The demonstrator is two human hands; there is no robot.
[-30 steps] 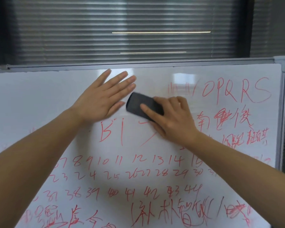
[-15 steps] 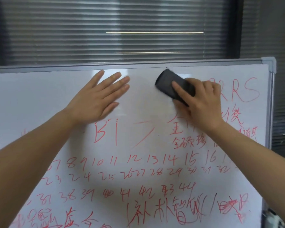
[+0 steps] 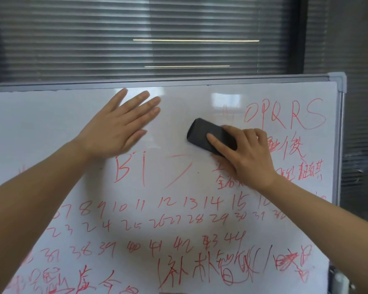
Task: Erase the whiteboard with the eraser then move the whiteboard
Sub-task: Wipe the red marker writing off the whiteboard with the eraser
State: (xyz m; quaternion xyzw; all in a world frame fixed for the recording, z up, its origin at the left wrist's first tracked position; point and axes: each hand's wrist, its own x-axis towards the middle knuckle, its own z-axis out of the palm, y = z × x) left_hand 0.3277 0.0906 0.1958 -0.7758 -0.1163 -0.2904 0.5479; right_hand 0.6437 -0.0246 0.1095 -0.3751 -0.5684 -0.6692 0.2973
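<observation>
Your right hand (image 3: 245,158) covers part of the red writing (image 3: 179,211) and the eraser's (image 3: 202,135) near end; the whiteboard's (image 3: 51,115) left and lower edges run out of view; your fingers curl round the black eraser, pressing it on the board left of "OPQRS", its free end jutting up-left past your fingertips; your left hand (image 3: 117,128) lies flat, fingers straight, on the wiped area.

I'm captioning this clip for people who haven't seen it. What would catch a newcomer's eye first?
Red writing covers the whiteboard: rows of numbers across the middle, "OPQRS" at upper right. At centre, the right hand presses a black eraser against the board, beside a wiped patch. The left hand lies flat on the board to its left, fingers spread.
</observation>
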